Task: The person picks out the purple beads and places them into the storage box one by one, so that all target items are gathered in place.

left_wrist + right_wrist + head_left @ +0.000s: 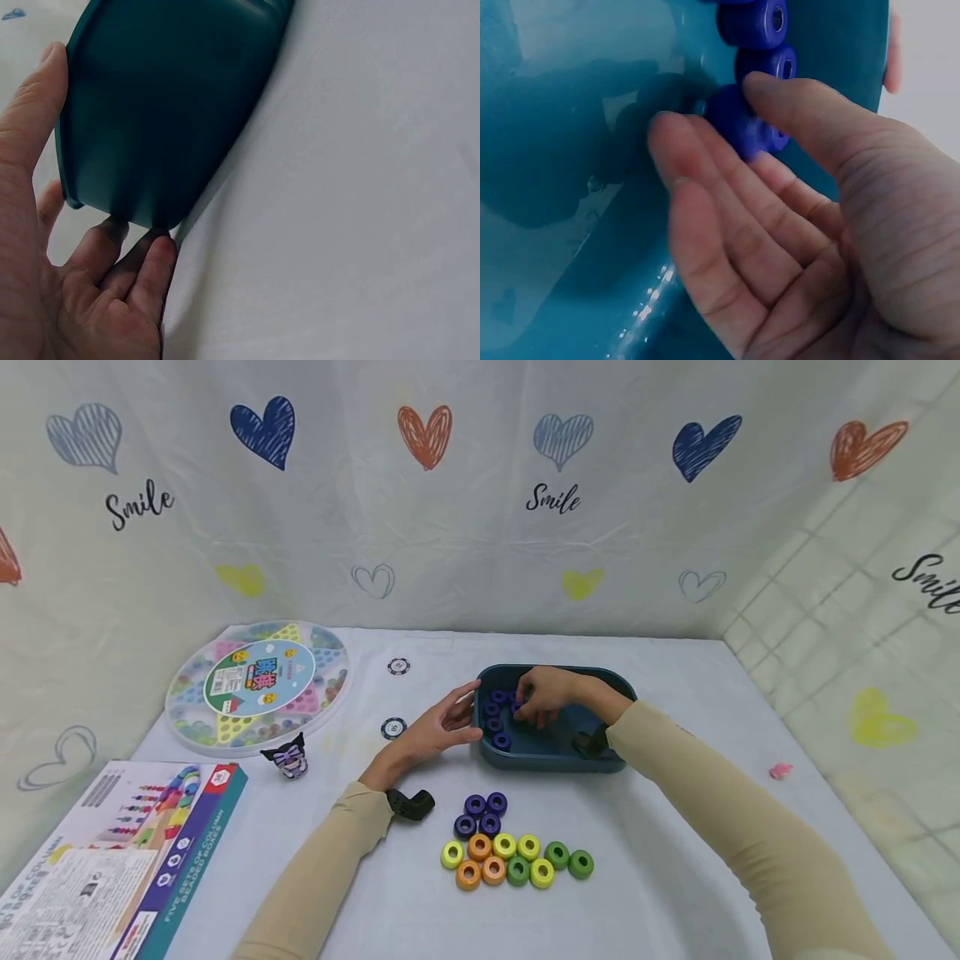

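A dark teal tray (555,763) lies near the far side of the table, with several purple beads (492,710) lined along its left end. My left hand (431,731) rests against that left end; in the left wrist view the thumb (41,97) lies on the rim and the fingertips touch the outer wall. My right hand (551,693) reaches inside the tray. In the right wrist view its thumb and fingers pinch a purple bead (731,120), right beside the other beads in the row.
In front of the tray lie purple beads (475,806) and orange, yellow and green beads (517,870). To the left are two poker chips (393,727), a small cat-eared figure (289,758), a round game board (258,685) and a box (120,852). A pink piece (781,771) lies right.
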Available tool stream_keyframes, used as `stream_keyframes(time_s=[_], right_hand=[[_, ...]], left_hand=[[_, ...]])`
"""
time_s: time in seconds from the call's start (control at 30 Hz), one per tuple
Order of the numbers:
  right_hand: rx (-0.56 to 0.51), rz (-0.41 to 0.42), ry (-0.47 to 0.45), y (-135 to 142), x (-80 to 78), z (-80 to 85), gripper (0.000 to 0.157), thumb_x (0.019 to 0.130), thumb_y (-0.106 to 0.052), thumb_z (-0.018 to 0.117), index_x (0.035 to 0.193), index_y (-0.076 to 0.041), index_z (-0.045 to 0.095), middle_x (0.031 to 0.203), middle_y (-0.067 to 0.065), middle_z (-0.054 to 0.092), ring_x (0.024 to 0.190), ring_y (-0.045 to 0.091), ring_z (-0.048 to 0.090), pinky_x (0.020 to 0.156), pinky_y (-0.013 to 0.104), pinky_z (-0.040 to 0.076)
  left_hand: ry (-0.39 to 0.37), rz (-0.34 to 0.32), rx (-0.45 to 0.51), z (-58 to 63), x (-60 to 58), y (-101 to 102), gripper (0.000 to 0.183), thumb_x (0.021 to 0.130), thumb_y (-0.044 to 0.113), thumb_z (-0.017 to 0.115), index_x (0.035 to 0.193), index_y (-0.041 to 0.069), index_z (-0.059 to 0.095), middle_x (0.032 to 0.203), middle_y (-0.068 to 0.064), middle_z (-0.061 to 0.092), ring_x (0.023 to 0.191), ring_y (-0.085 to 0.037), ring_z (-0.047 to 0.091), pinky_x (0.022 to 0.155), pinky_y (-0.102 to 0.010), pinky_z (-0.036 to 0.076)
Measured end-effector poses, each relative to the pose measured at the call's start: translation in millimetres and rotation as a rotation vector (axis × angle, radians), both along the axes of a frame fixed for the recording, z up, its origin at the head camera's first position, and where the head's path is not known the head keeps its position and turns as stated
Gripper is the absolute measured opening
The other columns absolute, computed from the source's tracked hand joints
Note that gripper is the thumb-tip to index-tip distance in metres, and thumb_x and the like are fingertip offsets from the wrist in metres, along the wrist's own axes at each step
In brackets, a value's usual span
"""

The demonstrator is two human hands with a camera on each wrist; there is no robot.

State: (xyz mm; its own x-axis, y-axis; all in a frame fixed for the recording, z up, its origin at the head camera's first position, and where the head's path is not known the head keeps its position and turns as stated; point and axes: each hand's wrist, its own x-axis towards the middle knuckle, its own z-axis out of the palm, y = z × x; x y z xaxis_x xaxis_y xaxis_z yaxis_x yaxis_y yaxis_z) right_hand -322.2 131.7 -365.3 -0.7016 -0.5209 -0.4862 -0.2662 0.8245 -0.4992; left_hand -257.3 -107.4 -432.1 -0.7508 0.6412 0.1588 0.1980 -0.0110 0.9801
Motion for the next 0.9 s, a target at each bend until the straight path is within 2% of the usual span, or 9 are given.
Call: stream_keyframes(time_s=[0.3, 0.57, 0.73, 0.83, 0.9], right_hand=[[-0.002, -0.031, -0.027, 0.2, 0.0, -1.3, 0.025, 0.082, -0.020, 0.067, 0.094, -0.002, 0.054, 0.079, 0.008, 0.066, 0.072, 0.021, 0.065, 0.065, 0.035, 0.055], [-0.029, -0.003, -0.012, 3.2, 2.1, 0.4, 0.013, 0.084, -0.014, 0.063, 0.087, -0.003, 0.057, 0.082, 0.008, 0.065, 0.074, 0.022, 0.065, 0.065, 0.035, 0.054], [-0.068, 0.030, 0.084, 6.9, 9.8, 8.8, 0.007, 0.085, -0.009, 0.057, 0.088, -0.003, 0.060, 0.083, 0.007, 0.064, 0.067, 0.020, 0.063, 0.059, 0.031, 0.054], [-0.088, 0.071, 0.201, 7.5, 22.2, 14.9, 0.006, 0.087, -0.011, 0.057, 0.087, -0.006, 0.060, 0.077, 0.005, 0.063, 0.059, 0.017, 0.060, 0.055, 0.028, 0.051], [-0.107, 0.108, 0.293, 5.4, 36.2, 18.9, 0.006, 0.088, -0.014, 0.058, 0.086, -0.009, 0.060, 0.073, 0.002, 0.061, 0.056, 0.014, 0.056, 0.053, 0.026, 0.049]], left_hand=[[0.006, -0.014, -0.016, 5.0, 2.2, -0.4, 0.077, 0.087, 0.013, 0.061, 0.146, 0.012, 0.011, 0.147, -0.017, 0.016, 0.131, -0.030, 0.023, 0.105, -0.047, 0.022], [0.007, -0.008, -0.025, 3.8, 2.1, 0.5, 0.077, 0.087, 0.015, 0.061, 0.146, 0.012, 0.011, 0.147, -0.017, 0.015, 0.131, -0.030, 0.024, 0.105, -0.046, 0.022], [0.009, 0.003, -0.023, 1.6, 1.3, 0.3, 0.077, 0.086, 0.014, 0.062, 0.146, 0.014, 0.013, 0.147, -0.014, 0.016, 0.131, -0.028, 0.025, 0.105, -0.045, 0.023], [0.005, 0.013, -0.035, 1.2, 0.4, -0.2, 0.077, 0.086, 0.016, 0.062, 0.146, 0.016, 0.013, 0.147, -0.012, 0.018, 0.131, -0.026, 0.026, 0.105, -0.044, 0.023], [-0.004, 0.017, -0.042, 1.0, -0.3, -0.5, 0.077, 0.086, 0.017, 0.062, 0.146, 0.017, 0.013, 0.147, -0.011, 0.018, 0.131, -0.025, 0.026, 0.105, -0.044, 0.024]])
